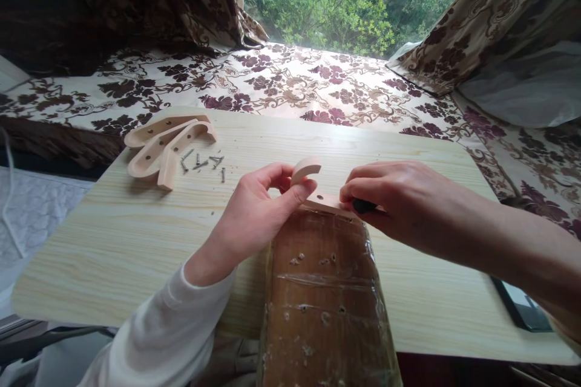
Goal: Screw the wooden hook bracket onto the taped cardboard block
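Observation:
My left hand point(267, 199) pinches the curved end of a pale wooden hook point(307, 168) between thumb and fingers. A screw hole shows in the flat part of this hook, which lies along the far end of a brown block wrapped in clear tape point(324, 290). At the hook's right end, my right hand point(381, 187) is closed around a tool with a black handle point(364, 205). The tool's working end is hidden by the fingers. Several puncture marks dot the taped surface.
Left of my hands, similar wooden hooks point(157, 148) lie together, with several loose screws point(200, 163) beside them. All rest on a light wooden table point(136, 242). A dark phone-like device point(521, 308) sits under my right forearm. Beyond is a flowered window-seat cloth point(290, 81).

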The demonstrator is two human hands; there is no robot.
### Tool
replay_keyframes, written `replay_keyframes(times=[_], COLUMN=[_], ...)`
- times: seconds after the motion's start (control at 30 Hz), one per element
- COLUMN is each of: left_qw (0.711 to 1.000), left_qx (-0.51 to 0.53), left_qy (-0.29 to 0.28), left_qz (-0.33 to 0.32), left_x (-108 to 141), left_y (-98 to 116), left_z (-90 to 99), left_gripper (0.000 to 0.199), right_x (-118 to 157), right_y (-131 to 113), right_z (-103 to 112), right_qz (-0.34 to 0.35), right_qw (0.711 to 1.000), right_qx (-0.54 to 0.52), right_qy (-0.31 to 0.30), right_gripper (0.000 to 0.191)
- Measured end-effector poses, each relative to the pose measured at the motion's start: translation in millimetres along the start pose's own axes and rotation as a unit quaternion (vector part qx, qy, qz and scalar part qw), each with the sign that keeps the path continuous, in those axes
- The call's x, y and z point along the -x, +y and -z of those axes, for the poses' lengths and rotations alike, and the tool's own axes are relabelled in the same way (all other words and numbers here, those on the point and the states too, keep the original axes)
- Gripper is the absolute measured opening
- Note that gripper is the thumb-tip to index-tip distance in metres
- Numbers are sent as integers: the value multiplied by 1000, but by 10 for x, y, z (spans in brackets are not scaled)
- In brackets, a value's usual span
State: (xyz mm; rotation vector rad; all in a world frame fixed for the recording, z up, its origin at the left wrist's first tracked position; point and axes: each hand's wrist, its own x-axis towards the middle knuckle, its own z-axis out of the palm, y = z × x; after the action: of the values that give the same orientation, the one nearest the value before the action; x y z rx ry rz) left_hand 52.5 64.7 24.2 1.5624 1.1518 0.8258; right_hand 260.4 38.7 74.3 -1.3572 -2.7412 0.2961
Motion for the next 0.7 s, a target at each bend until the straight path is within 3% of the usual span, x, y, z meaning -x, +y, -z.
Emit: replay_keyframes(times=[0.4,0.7], left_qw=[997,997], left_qx=[-65,-65], left_qy=[-26,-42], left_qz=[-13,-31], left_x=[52,20], left_y=[50,18], left_z=[46,84], left_gripper=[30,26], right_x=[48,-4], right_y=[55,-38], right_z=[-37,35], right_qz=[-3,-16], right_qw=[1000,999], right_qx=[11,36], right_qy=[16,-27], right_gripper=[12,18])
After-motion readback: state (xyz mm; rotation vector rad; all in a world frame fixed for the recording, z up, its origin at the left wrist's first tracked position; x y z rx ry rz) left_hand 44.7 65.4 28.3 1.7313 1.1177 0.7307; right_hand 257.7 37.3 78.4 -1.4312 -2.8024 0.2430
